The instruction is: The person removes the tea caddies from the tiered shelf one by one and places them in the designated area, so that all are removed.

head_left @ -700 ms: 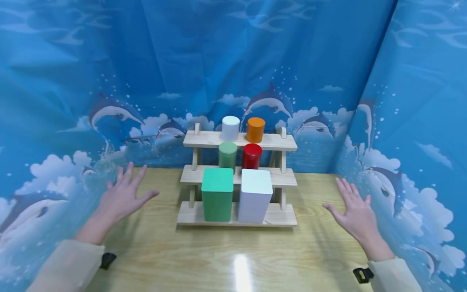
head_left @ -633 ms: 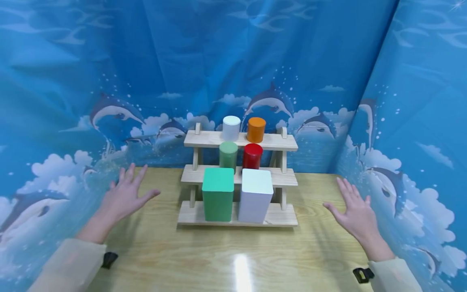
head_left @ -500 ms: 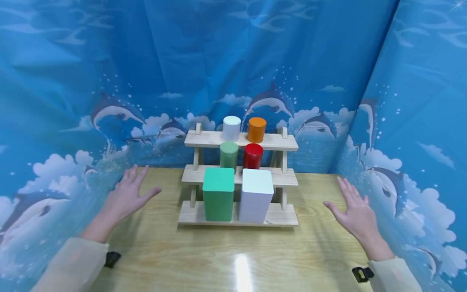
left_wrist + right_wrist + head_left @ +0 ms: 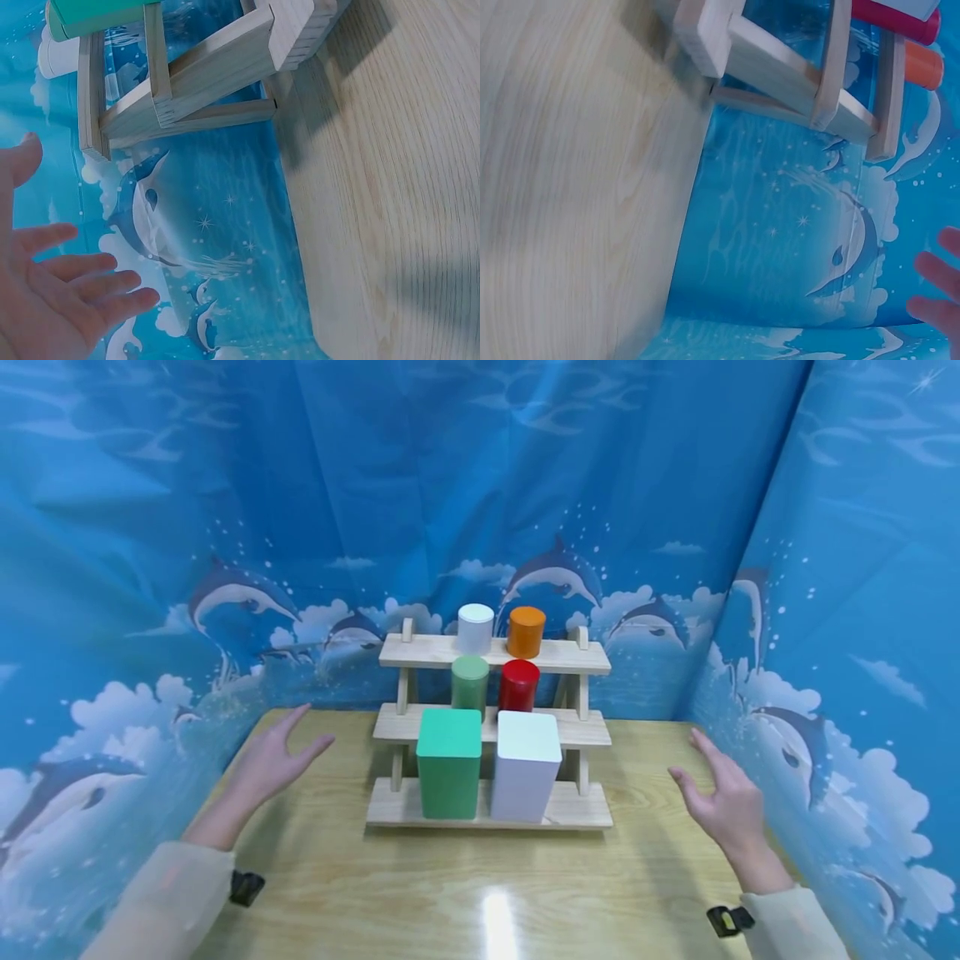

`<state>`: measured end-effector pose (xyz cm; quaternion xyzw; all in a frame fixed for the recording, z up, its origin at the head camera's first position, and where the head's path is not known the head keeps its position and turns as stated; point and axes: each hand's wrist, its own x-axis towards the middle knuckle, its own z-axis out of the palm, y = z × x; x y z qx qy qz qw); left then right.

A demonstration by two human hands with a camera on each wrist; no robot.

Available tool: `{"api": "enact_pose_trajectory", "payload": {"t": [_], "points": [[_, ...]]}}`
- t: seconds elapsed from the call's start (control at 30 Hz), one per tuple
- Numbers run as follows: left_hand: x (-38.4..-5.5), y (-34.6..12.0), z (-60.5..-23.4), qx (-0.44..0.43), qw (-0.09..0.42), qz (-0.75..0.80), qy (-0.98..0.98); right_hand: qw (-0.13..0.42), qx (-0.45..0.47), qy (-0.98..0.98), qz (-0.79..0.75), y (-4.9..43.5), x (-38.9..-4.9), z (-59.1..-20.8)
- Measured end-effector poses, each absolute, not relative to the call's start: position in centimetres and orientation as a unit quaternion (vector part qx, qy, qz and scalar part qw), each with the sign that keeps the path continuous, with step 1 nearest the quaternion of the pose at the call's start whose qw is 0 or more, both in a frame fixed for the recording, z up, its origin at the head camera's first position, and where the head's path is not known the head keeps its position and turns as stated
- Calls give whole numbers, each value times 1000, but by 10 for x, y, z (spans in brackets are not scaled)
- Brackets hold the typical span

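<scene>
A three-tier wooden shelf (image 4: 382, 808) stands on the table between my hands. On its bottom tier are a tall green box (image 4: 448, 777) and a tall white box (image 4: 527, 781). A green cylinder (image 4: 469, 681) and a red cylinder (image 4: 518, 685) occupy the middle tier, their lower parts partly hidden. Up top sit a white cylinder (image 4: 476, 628) and an orange cylinder (image 4: 526, 633). My left hand (image 4: 267, 767) hovers left of the shelf, thumb spread, holding nothing. To the right, my right hand (image 4: 726, 797) is likewise in the air, fingers extended and free of any object.
A wooden table (image 4: 420, 893) lies under the shelf. Blue dolphin-printed cloth (image 4: 420, 485) hangs behind it and along both sides, close to each hand. A black strap piece (image 4: 246, 887) shows at the left cuff, another (image 4: 729, 921) at the right.
My left hand has moved slightly right and turned more side-on. My right hand has also turned, its fingers closer together. Everything on the shelf stays in place.
</scene>
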<state>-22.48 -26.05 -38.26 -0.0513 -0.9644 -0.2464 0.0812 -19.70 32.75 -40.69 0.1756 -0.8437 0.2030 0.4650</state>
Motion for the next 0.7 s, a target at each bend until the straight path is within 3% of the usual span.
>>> {"api": "enact_pose_trajectory", "payload": {"t": [0.27, 0.7], "points": [[-233, -258, -389, -64, 80, -319, -942, 429, 209, -821, 313, 318, -199, -406], [-245, -246, -406, -89, 116, -413, -899, 351, 239, -827, 368, 285, -187, -386]]}}
